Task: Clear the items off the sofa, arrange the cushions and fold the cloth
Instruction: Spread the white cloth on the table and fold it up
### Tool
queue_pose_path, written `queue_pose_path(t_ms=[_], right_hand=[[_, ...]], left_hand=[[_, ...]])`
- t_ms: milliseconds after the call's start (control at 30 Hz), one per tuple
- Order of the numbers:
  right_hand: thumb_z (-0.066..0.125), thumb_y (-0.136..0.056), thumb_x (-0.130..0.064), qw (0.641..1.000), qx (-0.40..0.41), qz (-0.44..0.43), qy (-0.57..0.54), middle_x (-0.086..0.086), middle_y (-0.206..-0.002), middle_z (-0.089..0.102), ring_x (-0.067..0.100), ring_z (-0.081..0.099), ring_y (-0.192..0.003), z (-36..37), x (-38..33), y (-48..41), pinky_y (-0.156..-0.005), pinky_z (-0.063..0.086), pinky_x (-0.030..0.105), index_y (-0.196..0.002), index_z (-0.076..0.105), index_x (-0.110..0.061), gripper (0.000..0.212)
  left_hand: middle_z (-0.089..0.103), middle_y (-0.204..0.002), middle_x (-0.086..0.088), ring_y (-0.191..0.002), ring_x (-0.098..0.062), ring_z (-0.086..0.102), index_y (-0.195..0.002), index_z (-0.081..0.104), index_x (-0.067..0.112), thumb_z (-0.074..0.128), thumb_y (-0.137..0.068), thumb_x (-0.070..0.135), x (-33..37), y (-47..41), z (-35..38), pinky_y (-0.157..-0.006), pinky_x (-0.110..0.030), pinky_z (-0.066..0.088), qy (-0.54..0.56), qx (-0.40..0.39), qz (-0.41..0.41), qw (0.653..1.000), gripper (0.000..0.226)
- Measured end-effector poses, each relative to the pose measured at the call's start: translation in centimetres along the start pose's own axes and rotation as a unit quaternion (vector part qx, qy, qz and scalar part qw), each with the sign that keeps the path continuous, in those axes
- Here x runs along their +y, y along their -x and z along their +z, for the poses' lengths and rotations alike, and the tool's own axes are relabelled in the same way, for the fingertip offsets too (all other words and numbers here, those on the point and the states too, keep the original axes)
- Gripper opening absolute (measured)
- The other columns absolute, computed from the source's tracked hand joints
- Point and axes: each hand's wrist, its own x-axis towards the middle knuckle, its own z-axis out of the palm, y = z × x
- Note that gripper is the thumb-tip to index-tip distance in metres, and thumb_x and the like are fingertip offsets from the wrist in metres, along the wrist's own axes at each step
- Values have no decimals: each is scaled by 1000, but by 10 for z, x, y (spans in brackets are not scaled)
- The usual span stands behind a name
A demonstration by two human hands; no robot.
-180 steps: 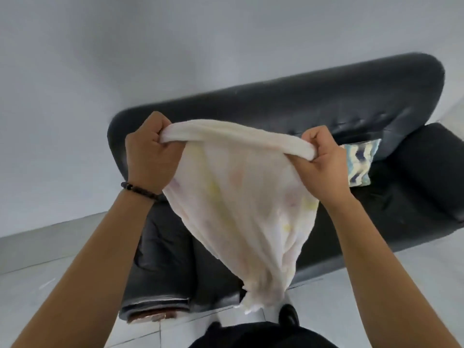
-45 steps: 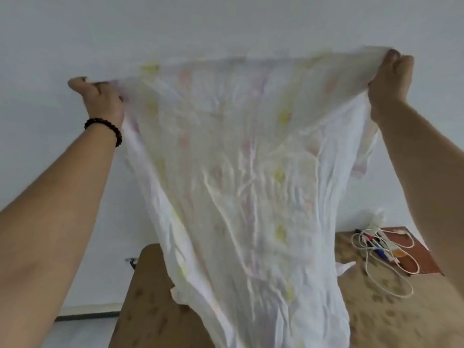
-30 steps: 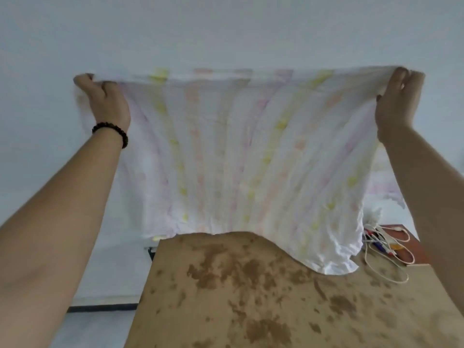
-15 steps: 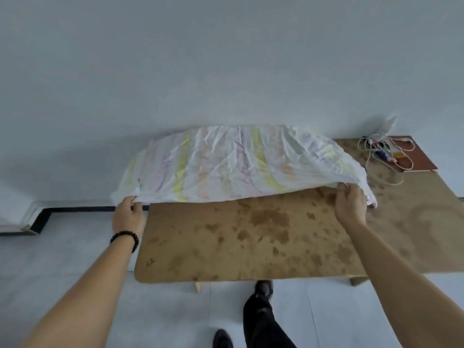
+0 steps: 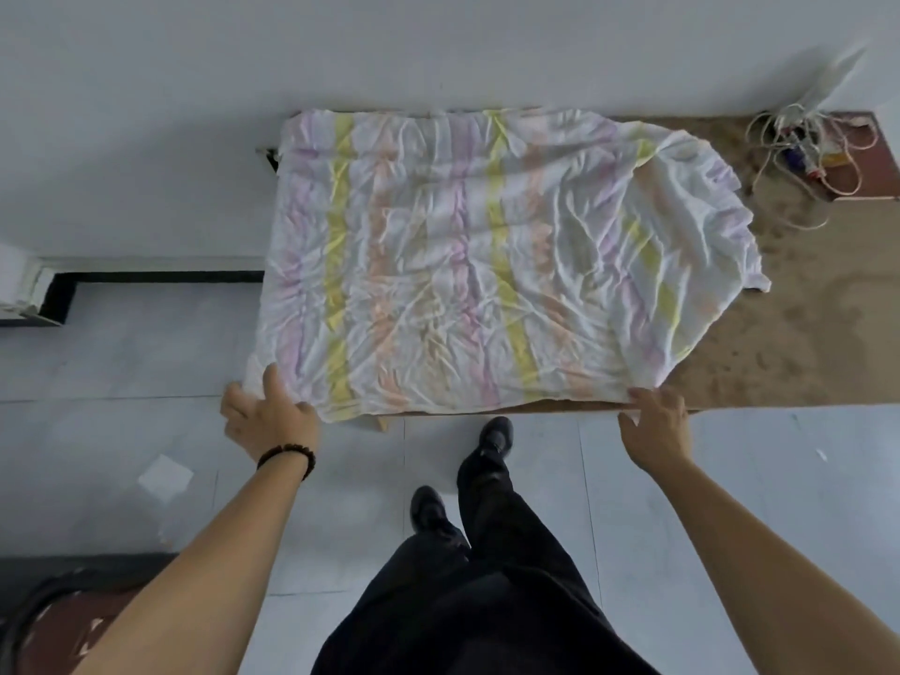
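The cloth [image 5: 487, 255], white and crumpled with yellow, pink and purple stripes, lies spread flat over the left part of a brown stained table [image 5: 803, 333]. Its near-left corner hangs slightly past the table's edge. My left hand [image 5: 270, 421] is at that corner with fingers spread, only the thumb touching the fabric. My right hand [image 5: 657, 426] is at the near-right corner, fingers stretched out with their tips on the cloth's edge. Neither the sofa nor the cushions are in view.
A tangle of white cables [image 5: 798, 148] lies on a red-brown board [image 5: 871, 177] at the table's far right corner. A white paper scrap [image 5: 165, 477] lies on the tiled floor at left. My legs and black shoes [image 5: 492, 440] stand just before the table.
The cloth, held up by its top corners a second ago, has been swung down and now lies flat on the table. Both hands have loosened at its near corners.
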Motion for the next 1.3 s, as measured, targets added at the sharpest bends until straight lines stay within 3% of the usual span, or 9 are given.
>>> queue_pose_path(t_ms=[133, 233, 333, 467, 667, 900, 1133, 1233, 1300], right_hand=[[69, -90, -24, 984, -13, -136, 118, 14, -149, 40, 35, 32, -140, 7, -10, 2, -106, 37, 49, -135, 56, -20, 47], [58, -96, -20, 968, -37, -183, 166, 4, -117, 62, 27, 54, -114, 11, -24, -3, -80, 44, 36, -117, 66, -17, 23], [51, -93, -5, 960, -28, -195, 201, 4, -96, 63, 26, 56, -101, 13, -36, -2, -66, 40, 31, -102, 66, -14, 20], [57, -85, -20, 950, -88, -199, 223, 3, -96, 65, 23, 56, -102, 11, -35, 7, -74, 48, 33, -100, 67, -16, 19], [60, -81, -29, 929, -225, -184, 230, -2, -99, 63, 19, 60, -93, 17, -21, 25, -70, 44, 26, -102, 71, -25, 24], [62, -83, -34, 884, -319, -210, 268, 0, -104, 67, 21, 62, -96, 17, -29, 24, -80, 51, 28, -98, 72, -18, 25], [59, -86, -30, 871, -326, -228, 290, 0, -112, 67, 21, 61, -103, 24, -28, 24, -89, 50, 29, -106, 71, -21, 25], [59, -91, -40, 890, -299, -251, 237, -1, -118, 63, 20, 61, -106, 25, -39, 20, -92, 50, 33, -117, 66, -24, 31], [55, -96, -42, 931, -188, -282, 137, 1, -117, 60, 22, 63, -100, 28, -54, 19, -85, 53, 37, -118, 65, -23, 31]], left_hand=[[53, -115, -15, -113, -36, 44, -103, 68, 11, 63, -80, 6, 12, 11, 20, -92, -50, 37, -88, -23, 166, 982, 24], [58, -98, -11, -97, -35, 54, -95, 70, 13, 70, -78, 18, 11, 19, 24, -84, -46, 44, -88, -53, 242, 965, 18], [59, -89, -8, -87, -34, 56, -94, 70, 14, 80, -70, 20, 2, 23, 25, -77, -43, 50, -100, -65, 301, 946, 26], [58, -76, -6, -78, -32, 56, -81, 70, 12, 72, -68, -7, -9, 23, 21, -64, -36, 43, -131, -58, 272, 951, 23], [58, -105, 0, -105, -24, 52, -99, 64, 20, 48, -91, 16, -20, 31, 16, -81, -35, 43, -272, -155, 185, 931, 19], [54, -72, -2, -68, -21, 54, -80, 55, 12, 47, -90, 20, -11, 26, 4, -62, -27, 45, -266, -284, 95, 916, 15], [55, -79, -6, -72, -23, 54, -87, 56, 9, 43, -91, 22, -6, 25, -6, -60, -25, 40, -240, -384, 24, 891, 19], [57, -78, -6, -64, -24, 54, -84, 59, 9, 45, -91, 22, -9, 24, -3, -53, -25, 37, -190, -213, 72, 956, 20], [56, -100, -12, -74, -30, 54, -99, 58, 7, 49, -91, 15, -7, 19, -4, -51, -31, 37, -136, -55, 132, 980, 14]])
